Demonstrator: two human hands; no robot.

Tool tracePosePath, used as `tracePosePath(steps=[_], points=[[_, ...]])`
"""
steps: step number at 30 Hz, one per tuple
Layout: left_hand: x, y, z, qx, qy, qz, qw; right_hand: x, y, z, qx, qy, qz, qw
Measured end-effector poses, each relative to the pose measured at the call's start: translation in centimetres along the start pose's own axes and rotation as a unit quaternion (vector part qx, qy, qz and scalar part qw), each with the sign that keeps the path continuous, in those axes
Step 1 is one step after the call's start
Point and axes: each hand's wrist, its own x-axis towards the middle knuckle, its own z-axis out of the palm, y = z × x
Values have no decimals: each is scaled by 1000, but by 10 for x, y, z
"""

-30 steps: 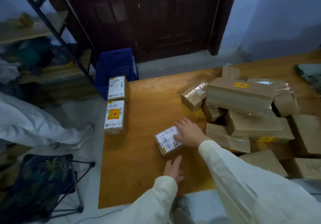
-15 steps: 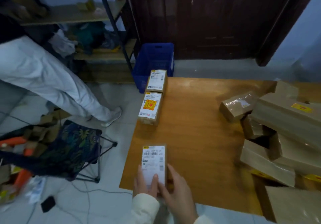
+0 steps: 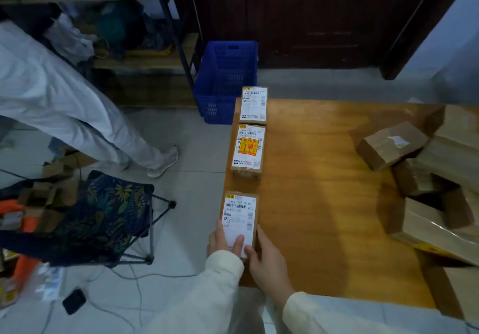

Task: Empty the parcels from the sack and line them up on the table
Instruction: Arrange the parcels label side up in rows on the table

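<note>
Between the left hand (image 3: 225,238) and right hand (image 3: 267,261), the third parcel (image 3: 239,219) is gripped, lying on the counter (image 3: 318,204) edge. Beyond the hands, two parcels (image 3: 248,149) are lined. A sideways push may drop it.

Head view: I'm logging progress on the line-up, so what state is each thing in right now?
Nearest parcel: flat at the table edge, label up, gripped on both sides.
Middle parcel: flat, label up, in line.
Far parcel: flat, label up, in line.
Heap of parcels: jumbled, unsorted.
Left hand: grip on the nearest parcel.
Right hand: grip on the nearest parcel.
Blue crate: on the floor, upright.
</note>
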Motion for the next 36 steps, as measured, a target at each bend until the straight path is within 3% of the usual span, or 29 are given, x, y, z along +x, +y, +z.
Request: tracePosePath(steps=[9, 17, 24, 29, 31, 33, 36], points=[[47, 17, -15, -97, -54, 40, 993, 30, -21, 11, 19, 81, 38, 996], [52, 19, -11, -91, -31, 65, 993, 33, -24, 21, -1, 138, 61, 989], [57, 21, 1, -42, -22, 13, 999, 23, -22, 10, -15, 144, 78, 986], [50, 20, -5, -54, 6, -13, 998, 1, -3, -32, 90, 208, 163, 960], [34, 26, -12, -45, 85, 40, 995, -11, 13, -57, 110, 246, 175, 947], [7, 43, -18, -51, 141, 145, 978, -26, 33, -85, 131, 305, 184, 925], [-31, 77, 2, -25, 104, 295, 949, -56, 68, -127, 172, 423, 187, 870]])
